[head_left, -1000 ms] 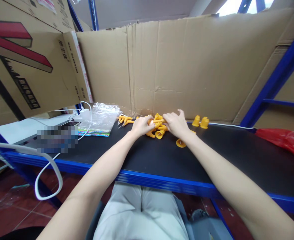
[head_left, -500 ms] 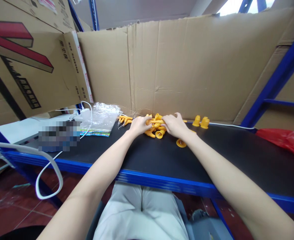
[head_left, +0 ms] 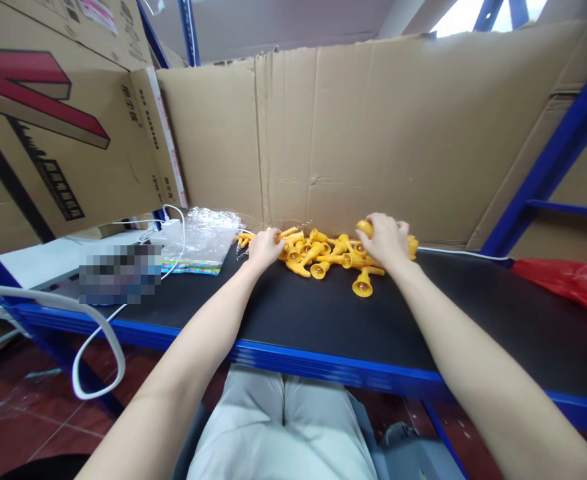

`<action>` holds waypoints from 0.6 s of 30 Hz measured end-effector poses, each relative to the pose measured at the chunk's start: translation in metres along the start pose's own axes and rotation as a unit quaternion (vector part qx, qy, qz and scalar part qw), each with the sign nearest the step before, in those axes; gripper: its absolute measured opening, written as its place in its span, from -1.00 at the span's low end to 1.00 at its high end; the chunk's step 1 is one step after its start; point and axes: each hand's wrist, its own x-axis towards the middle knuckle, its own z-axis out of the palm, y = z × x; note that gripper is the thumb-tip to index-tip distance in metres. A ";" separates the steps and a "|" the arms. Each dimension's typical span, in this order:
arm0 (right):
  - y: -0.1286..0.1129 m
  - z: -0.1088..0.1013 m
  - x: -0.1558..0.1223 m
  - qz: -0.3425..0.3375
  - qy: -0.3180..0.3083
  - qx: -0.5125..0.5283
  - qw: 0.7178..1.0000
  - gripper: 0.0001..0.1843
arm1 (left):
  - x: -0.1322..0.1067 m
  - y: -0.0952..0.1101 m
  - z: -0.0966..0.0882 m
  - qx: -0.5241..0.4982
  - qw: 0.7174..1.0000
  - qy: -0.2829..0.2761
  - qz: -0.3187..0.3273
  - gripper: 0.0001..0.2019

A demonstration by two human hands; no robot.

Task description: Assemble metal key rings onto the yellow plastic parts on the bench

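A heap of yellow plastic pieces [head_left: 318,253], with flared cup ends and stick-like branches, lies on the black shelf top. At its left side my left hand [head_left: 266,248] is closed on a yellow branch-shaped piece [head_left: 289,232] that pokes out to the right of the fingers. My right hand [head_left: 387,239], right of the heap, is closed around a yellow piece with a rounded end [head_left: 365,229]; the rest of that piece is hidden by the hand. Just beyond this hand a yellow cup [head_left: 413,247] is partly covered. One flared piece [head_left: 362,287] lies nearest to me.
Clear plastic bags [head_left: 203,233] lie left of the heap, beside a white charger [head_left: 172,230] and cable. A red plastic bag [head_left: 568,283] is at the right. Cardboard [head_left: 373,133] walls the back; a blue rail [head_left: 323,365] edges the front.
My right hand has moved right, out of the heap, with a yellow piece in it. My left hand has shifted slightly left, holding a branch-shaped piece. More of the heap shows between them.
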 end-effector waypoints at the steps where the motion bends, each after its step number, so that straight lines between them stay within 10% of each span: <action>1: 0.015 0.002 -0.001 0.054 0.016 0.004 0.998 -0.74 | 0.001 -0.004 0.001 -0.003 1.000 0.009 -0.020 -0.72; 10: 0.114 0.022 -0.047 0.464 0.038 0.070 0.882 -0.83 | 0.004 -0.029 0.005 -0.060 0.991 0.037 -0.112 -0.76; 18: 0.121 0.031 -0.050 0.507 0.029 0.082 0.858 -0.77 | 0.007 -0.041 0.012 -0.128 0.984 0.063 -0.102 -0.73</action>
